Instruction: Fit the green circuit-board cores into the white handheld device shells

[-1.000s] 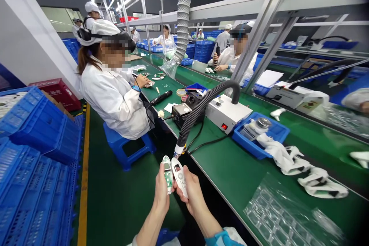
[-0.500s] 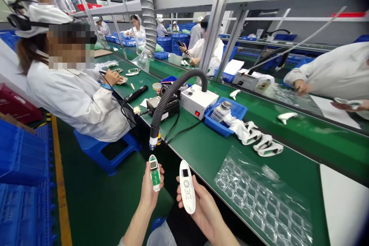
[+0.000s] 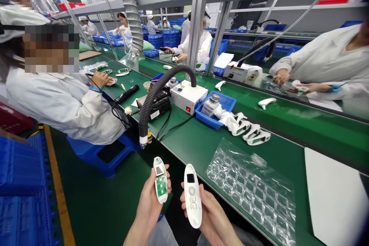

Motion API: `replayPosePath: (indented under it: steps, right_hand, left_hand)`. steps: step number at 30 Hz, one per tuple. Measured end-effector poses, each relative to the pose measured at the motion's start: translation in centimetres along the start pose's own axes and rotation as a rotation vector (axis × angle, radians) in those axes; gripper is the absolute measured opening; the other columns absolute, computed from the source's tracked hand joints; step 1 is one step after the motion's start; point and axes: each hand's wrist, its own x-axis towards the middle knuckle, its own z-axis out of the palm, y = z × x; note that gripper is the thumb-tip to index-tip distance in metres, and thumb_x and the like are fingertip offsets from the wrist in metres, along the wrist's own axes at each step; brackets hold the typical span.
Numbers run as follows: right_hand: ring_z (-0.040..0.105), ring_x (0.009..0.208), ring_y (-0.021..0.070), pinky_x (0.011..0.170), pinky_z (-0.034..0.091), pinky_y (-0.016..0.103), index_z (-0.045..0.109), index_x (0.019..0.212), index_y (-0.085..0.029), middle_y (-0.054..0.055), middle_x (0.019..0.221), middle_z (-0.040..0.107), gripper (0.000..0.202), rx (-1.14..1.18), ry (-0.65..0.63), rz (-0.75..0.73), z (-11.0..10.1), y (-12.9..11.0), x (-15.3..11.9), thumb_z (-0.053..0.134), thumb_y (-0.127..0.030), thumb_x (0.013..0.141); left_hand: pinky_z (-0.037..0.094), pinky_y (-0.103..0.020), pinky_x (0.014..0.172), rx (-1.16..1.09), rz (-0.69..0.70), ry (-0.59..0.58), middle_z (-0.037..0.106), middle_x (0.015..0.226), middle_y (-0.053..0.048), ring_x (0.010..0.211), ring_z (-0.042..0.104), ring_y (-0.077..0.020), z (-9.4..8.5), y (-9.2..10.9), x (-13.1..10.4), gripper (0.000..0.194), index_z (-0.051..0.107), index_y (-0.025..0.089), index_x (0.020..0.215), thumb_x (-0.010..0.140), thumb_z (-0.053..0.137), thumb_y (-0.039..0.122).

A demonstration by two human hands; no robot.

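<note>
Beside the green table (image 3: 187,142), a circuit board (image 3: 162,188) in a shell (image 3: 163,200), likely light but fragile, is being held by the curled left hand (image 3: 150,196), and a stiff-looking, perhaps slippery cover (image 3: 193,200) by the half-closed right hand (image 3: 209,204), rims probably being the safest grip.

circuit board (image 3: 161,184) left of cover (image 3: 193,196) | bottle (image 3: 211,105) in tray (image 3: 208,120), right of box (image 3: 184,98) | blister sheet (image 3: 250,196) on bench (image 3: 188,140)

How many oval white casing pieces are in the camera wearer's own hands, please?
2: a board-bearing piece in the left hand, and a dark-windowed piece in the right hand. Anything behind these pieces would be hidden.
</note>
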Motion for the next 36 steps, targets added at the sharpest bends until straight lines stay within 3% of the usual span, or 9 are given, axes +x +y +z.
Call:
replayPosePath:
  steps: [6, 9, 11, 15, 21, 29, 32, 34, 36]
  right_hand:
    - [0.064, 0.071, 0.0184, 0.063, 0.049, 0.027, 0.073, 0.100, -0.013, 0.011, 0.085, 0.071, 0.049, -0.004, -0.013, -0.034, -0.6, -0.1, -0.5, 0.064, -0.057, 0.079]
    - [0.065, 0.083, 0.0205, 0.078, 0.050, 0.031, 0.071, 0.105, -0.017, 0.010, 0.094, 0.071, 0.040, -0.195, -0.002, -0.144, -0.8, -0.6, -0.7, 0.070, -0.047, 0.079]
    - [0.064, 0.090, 0.0224, 0.086, 0.048, 0.034, 0.070, 0.108, -0.019, 0.009, 0.098, 0.071, 0.040, -0.342, 0.016, -0.243, -0.9, -0.9, -0.8, 0.076, -0.041, 0.075]
    - [0.064, 0.078, 0.0209, 0.075, 0.052, 0.033, 0.069, 0.110, -0.021, 0.008, 0.097, 0.070, 0.044, -0.440, 0.053, -0.310, -1.1, -1.1, -1.0, 0.079, -0.037, 0.070]
    - [0.064, 0.071, 0.0180, 0.070, 0.052, 0.030, 0.070, 0.111, -0.022, 0.008, 0.100, 0.071, 0.045, -0.438, 0.129, -0.354, -1.5, -1.5, -1.9, 0.080, -0.036, 0.070]
    - [0.062, 0.077, 0.0217, 0.069, 0.051, 0.031, 0.069, 0.114, -0.022, 0.008, 0.101, 0.067, 0.039, -0.593, 0.149, -0.458, -2.9, -2.4, -3.6, 0.072, -0.037, 0.078]
    - [0.059, 0.072, 0.0194, 0.065, 0.048, 0.029, 0.074, 0.100, -0.022, 0.006, 0.087, 0.065, 0.025, -0.780, 0.216, -0.555, -3.8, -3.7, -4.6, 0.073, -0.034, 0.078]
    - [0.058, 0.074, 0.0192, 0.070, 0.047, 0.029, 0.073, 0.093, -0.023, 0.005, 0.085, 0.064, 0.019, -0.822, 0.316, -0.659, -4.6, -4.9, -5.7, 0.072, -0.034, 0.078]
    - [0.059, 0.083, 0.0203, 0.074, 0.047, 0.029, 0.070, 0.102, -0.024, 0.007, 0.095, 0.066, 0.027, -0.687, 0.326, -0.667, -5.5, -6.0, -7.0, 0.069, -0.040, 0.080]
  left_hand:
    - [0.053, -0.026, 0.067, 0.095, -0.020, 0.022, 0.064, 0.086, -0.005, 0.073, 0.059, -0.0148, 0.5, -0.7, -0.4, 0.035, 0.069, 0.013, 0.102, 0.077, 0.071, 0.038]
    - [0.052, -0.030, 0.084, 0.199, 0.008, 0.050, 0.068, 0.096, -0.007, 0.091, 0.063, -0.0205, 1.4, -1.4, -1.0, 0.036, 0.068, 0.016, 0.102, 0.073, 0.076, 0.036]
    - [0.049, -0.034, 0.091, 0.278, 0.031, -0.024, 0.068, 0.104, -0.009, 0.101, 0.062, -0.0244, 2.1, -2.0, -1.4, 0.036, 0.066, 0.018, 0.105, 0.075, 0.075, 0.035]
    - [0.047, -0.033, 0.092, 0.428, 0.093, -0.154, 0.067, 0.110, -0.010, 0.107, 0.059, -0.0276, 3.8, -3.5, -2.1, 0.035, 0.064, 0.019, 0.108, 0.077, 0.072, 0.034]
    - [0.045, -0.033, 0.096, 0.421, 0.076, -0.180, 0.066, 0.114, -0.010, 0.110, 0.058, -0.0280, 5.4, -5.4, -2.2, 0.040, 0.062, 0.020, 0.112, 0.076, 0.074, 0.033]
    - [0.048, -0.033, 0.089, 0.406, -0.021, -0.282, 0.069, 0.103, -0.010, 0.100, 0.062, -0.0263, 6.5, -7.4, -2.1, 0.030, 0.068, 0.019, 0.106, 0.079, 0.070, 0.033]
    - [0.049, -0.032, 0.085, 0.439, -0.013, -0.312, 0.070, 0.096, -0.009, 0.093, 0.063, -0.0246, 7.6, -7.8, -2.4, 0.029, 0.069, 0.018, 0.102, 0.079, 0.070, 0.036]
    - [0.051, -0.030, 0.076, 0.482, -0.037, -0.326, 0.070, 0.084, -0.007, 0.081, 0.064, -0.0223, 8.5, -8.2, -3.1, 0.031, 0.071, 0.017, 0.098, 0.076, 0.072, 0.039]
    - [0.050, -0.027, 0.061, 0.560, -0.125, -0.371, 0.067, 0.066, -0.005, 0.061, 0.061, -0.0182, 9.1, -8.8, -4.1, 0.039, 0.072, 0.016, 0.098, 0.072, 0.074, 0.045]
